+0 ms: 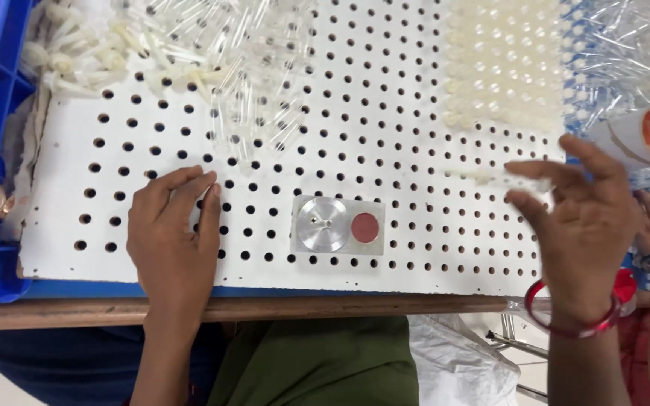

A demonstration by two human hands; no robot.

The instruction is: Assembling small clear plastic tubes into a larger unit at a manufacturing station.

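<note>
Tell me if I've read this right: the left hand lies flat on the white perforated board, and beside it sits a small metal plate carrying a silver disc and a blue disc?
Nearly. In the head view the left hand does lie flat on the white perforated board, and the small metal plate beside it carries a silver disc, but the other disc is red, not blue.

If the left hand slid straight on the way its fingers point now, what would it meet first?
The left hand lies flat on the white perforated board, fingers pointing up and slightly right. The first thing in that line looks like the loose pile of small clear plastic tubes; before that, only bare holed board.
</note>
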